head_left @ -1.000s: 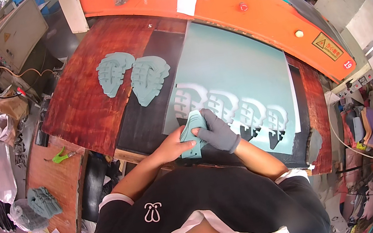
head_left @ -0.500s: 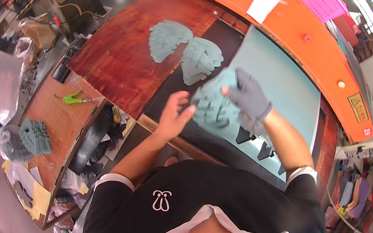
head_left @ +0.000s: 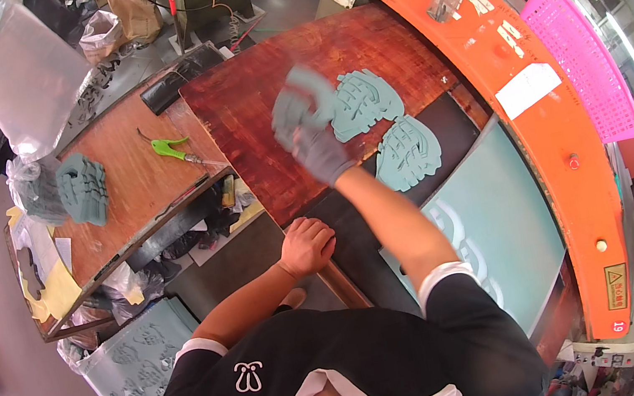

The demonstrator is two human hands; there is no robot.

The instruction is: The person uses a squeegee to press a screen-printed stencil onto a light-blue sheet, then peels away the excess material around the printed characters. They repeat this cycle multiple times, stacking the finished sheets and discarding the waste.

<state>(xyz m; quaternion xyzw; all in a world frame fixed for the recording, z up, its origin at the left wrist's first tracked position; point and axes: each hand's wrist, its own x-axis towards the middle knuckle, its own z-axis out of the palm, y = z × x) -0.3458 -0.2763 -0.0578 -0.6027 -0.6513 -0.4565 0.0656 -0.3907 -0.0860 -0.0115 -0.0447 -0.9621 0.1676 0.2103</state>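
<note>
My right hand [head_left: 319, 153], in a grey glove, is closed on a stack of grey-green cut foam-like pieces [head_left: 291, 116] over the red-brown board [head_left: 241, 101]. Motion smears the stack, so I cannot tell whether it touches the board. Just right of it lies one pile of similar slotted pieces [head_left: 364, 101]. A second pile [head_left: 408, 151] sits nearer, on the black strip [head_left: 453, 127]. My bare left hand [head_left: 309, 246] is curled into a fist at the board's near edge, with nothing visible in it.
A pale green sheet [head_left: 505, 207] with cut-out shapes lies right of my right forearm, below an orange machine beam [head_left: 515, 70]. The wooden side table [head_left: 136, 179] at left carries a green-handled tool [head_left: 171, 147] and another stack of pieces [head_left: 83, 190]. A pink basket [head_left: 585, 57] stands behind the beam.
My right hand has carried the stack from above the pale sheet to the far left, beside the two piles. My left hand has drawn back from the stack and curled up. The view has shifted.
</note>
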